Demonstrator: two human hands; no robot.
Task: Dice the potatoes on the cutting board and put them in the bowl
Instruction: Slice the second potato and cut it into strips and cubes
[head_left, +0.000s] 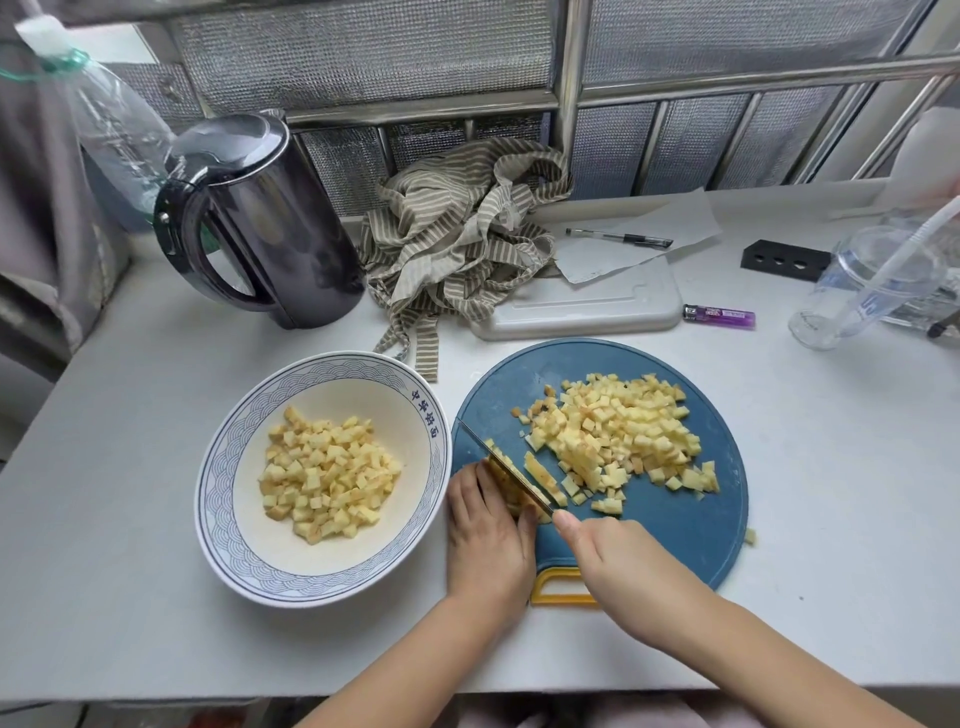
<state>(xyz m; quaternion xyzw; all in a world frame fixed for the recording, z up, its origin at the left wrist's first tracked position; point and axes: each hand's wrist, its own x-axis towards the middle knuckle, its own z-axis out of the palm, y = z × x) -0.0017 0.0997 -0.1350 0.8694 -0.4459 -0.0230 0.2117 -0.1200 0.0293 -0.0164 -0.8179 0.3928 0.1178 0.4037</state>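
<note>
Left hand (488, 525), right hand (618, 561) — both curled

A dark kettle (265, 223) is standing at ten o'clock on the white tabletop (130, 415), its handle pointing toward nine o'clock. A striped cloth (462, 244) is lying crumpled at twelve o'clock, spilling onto a white board (587, 306). Sheets of paper (670, 218) are resting on that board, with a pen (618, 238) lying across them. A purple lighter (719, 316) is lying at two o'clock, a black block (784, 260) sitting just beyond it. A clear cup (862, 286) is holding a straw (904, 249) at three o'clock.

Head view — steeply down, near countertop (130, 519)
</note>
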